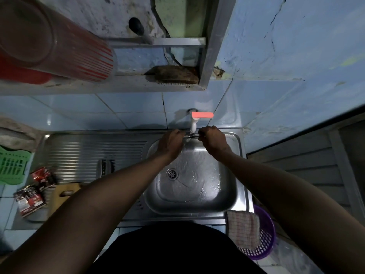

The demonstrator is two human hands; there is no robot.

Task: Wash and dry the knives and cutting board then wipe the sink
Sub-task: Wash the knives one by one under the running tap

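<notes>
Standing at a steel sink point(233, 194), wet basin w/ one round drain point(172, 173). Near me: one checked cloth point(244, 228) draped over a purple slotted basket point(266, 230). To my left, wooden cutting board point(66, 191) w/ handle slot lies on the ribbed drainboard point(94, 153), beside 2 red-black sachets point(31, 198); green plastic rack point(11, 167) further left. My left hand point(169, 143) & right hand point(212, 139) both pinch a thin metal knife point(192, 136) under the white tap point(193, 124), orange lever. Beyond: pale blue tiles, cracked blue wall.
</notes>
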